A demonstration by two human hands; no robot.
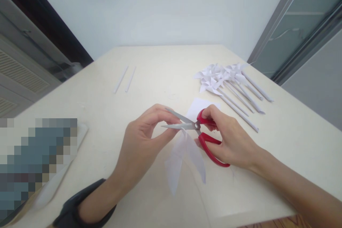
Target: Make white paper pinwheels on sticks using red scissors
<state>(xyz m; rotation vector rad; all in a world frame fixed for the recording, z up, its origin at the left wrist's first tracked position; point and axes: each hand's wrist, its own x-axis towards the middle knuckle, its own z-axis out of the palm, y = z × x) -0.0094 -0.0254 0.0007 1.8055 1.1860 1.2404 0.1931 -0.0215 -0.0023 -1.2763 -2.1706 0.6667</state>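
Observation:
Red-handled scissors point(196, 126) are in my right hand point(231, 137), with thumb and fingers through the loops and the blades parted, pointing left. My left hand point(145, 139) pinches the top of a folded white paper piece point(176, 164), whose two pointed flaps hang down over the table. The paper's pinched top lies at the lower blade; whether it sits between the blades is hard to make out. Behind the scissors a white paper sheet point(197, 106) lies flat, partly covered by them and my right hand.
Several white paper pinwheels point(213, 76) with rolled paper sticks point(240, 108) lie piled at the right of the table point(155, 64). Two loose paper sticks point(121, 79) lie at the back left. A blurred-out object point(40, 164) occupies the left front. A wall stands behind.

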